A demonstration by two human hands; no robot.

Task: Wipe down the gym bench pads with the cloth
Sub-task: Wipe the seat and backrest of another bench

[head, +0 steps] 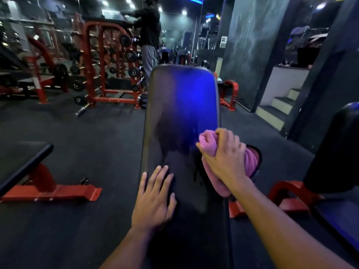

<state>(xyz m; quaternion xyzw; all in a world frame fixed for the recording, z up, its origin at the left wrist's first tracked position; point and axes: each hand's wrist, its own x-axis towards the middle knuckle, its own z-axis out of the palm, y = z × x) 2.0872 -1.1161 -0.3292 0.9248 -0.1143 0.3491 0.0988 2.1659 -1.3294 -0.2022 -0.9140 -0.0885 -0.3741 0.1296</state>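
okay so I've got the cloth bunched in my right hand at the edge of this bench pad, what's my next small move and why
Probably sweep the pink cloth leftward across the bench pad. Your right hand grips it at the pad's right edge, the pad beyond lies uncovered, and your left hand rests flat lower down, bracing.

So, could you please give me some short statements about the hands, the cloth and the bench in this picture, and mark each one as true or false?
1. The right hand grips a pink cloth. True.
2. The left hand holds a spray bottle. False: it lies flat, with straight fingers, on the black bench pad.
3. The cloth is at the right edge of the pad. True.
4. The bench frames are blue. False: the frame is red; only a blue light reflects on the pad.
5. A red weight plate rack stands behind, to the left. True.
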